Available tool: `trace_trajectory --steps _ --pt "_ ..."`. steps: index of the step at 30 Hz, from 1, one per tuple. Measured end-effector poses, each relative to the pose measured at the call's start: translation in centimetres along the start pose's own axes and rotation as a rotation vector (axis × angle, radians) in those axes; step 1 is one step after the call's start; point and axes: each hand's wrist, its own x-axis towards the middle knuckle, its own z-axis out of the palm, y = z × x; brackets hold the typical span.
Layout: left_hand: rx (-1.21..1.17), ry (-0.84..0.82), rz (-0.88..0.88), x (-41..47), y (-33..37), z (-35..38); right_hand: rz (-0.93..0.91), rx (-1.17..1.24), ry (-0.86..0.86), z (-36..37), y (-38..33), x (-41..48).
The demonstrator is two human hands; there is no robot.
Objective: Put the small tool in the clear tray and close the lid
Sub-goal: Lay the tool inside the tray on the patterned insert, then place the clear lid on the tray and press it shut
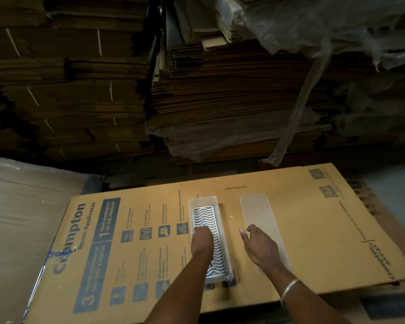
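A bangle [289,288] is seen on the right wrist nearest the camera. The left hand [202,242] is reached down into the clear tray [222,249], fingers curled low over the white wavy-slotted insert [202,216]; the small tool cannot be made out, and whether it is pinched under the fingers or already let go cannot be told. The right hand [261,247] is laid loosely spread on the near half of the clear lid [257,211], nothing gripped, fingertips resting on the plastic. The lid lies flat just beside the tray on its right side, apart from it, so closing is not yet done. Judged progress: tool placement is under way or just finished; lifting the lid, aligning it over the tray and pressing it down are left. Both pieces rest on a flattened cardboard carton [302,230] printed "Crompton Home Appliances", "1 YEAR WARRANTY ON THE PRODUCT", a large "3" panel with unreadable small text, "High Density Honeycomb Pads", "*Conditions Apply" upside down, plus two QR codes at the far right corner. Other icon captions are too blurred to read. Beyond, tall stacks of flattened cardboard [80,90] and plastic sheeting [337,26] are seen.
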Motion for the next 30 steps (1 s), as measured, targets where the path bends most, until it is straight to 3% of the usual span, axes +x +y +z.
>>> trace_trajectory --steps 7,13,17,22,30 --pt "0.163 0.166 0.162 -2.4 -1.0 0.0 0.070 -0.104 0.022 -0.2 0.3 1.1" --pt "0.025 0.365 0.194 -3.2 -4.2 -0.3 0.213 -0.251 -0.024 0.0 1.5 1.1" --pt "-0.151 0.295 0.087 -3.1 -5.0 -1.1 0.311 -0.198 -0.114 -0.1 2.0 1.0" --pt "-0.308 0.189 -0.070 -2.3 -5.2 -2.0 0.303 -0.157 -0.080 -0.1 2.1 0.9" --pt "-0.458 0.095 -0.114 -1.5 -5.8 -2.7 0.268 -0.133 -0.036 -0.6 0.8 0.5"
